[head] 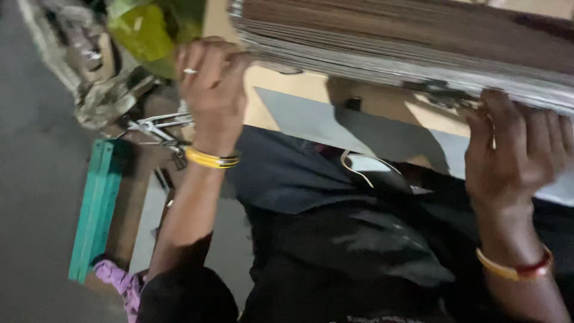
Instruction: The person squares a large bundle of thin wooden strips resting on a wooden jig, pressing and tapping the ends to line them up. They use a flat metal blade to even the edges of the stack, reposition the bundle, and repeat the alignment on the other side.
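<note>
A thick stack of flat brown sheets [412, 42] fills the top of the head view, its layered edge facing me. My left hand [209, 84], with a ring and yellow bangles, grips the stack's near left corner. My right hand [514, 149], with gold and red bangles at the wrist, holds the stack's edge from below at the right. Both arms reach up from dark sleeves.
Dark cloth [335, 239] lies under the stack, over a tan surface [382, 104]. A green bag [149, 30] and metal scissors [155, 128] sit at the upper left. A teal wooden piece [95, 203] stands at the left by grey floor [30, 179].
</note>
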The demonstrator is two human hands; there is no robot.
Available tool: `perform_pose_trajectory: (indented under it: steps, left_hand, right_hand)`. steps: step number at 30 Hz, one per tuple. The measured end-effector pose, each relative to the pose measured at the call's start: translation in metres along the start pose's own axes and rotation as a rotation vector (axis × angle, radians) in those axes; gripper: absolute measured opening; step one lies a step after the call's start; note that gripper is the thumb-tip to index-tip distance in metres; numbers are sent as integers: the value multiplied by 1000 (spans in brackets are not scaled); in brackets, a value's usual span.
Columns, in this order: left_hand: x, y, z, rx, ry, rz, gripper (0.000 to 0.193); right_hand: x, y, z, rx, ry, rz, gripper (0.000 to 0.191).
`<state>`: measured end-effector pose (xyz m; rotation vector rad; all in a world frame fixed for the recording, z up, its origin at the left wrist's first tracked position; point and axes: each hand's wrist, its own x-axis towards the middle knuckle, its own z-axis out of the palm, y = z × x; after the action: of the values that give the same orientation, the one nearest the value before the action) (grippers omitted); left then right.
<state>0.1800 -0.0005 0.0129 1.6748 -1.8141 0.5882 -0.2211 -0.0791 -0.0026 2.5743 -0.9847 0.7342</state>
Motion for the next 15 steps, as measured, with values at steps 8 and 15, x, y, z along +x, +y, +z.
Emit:
perform_pose_trajectory:
  steps: [8,15]
  left_hand:
    - [-25,9,14,-43,-22,-31,4]
    - [-10,63,27,293,10,199,33]
  right_hand:
    - [-16,6,11,125,220,207,16]
    - [-12,-1,6,102,179,297,18]
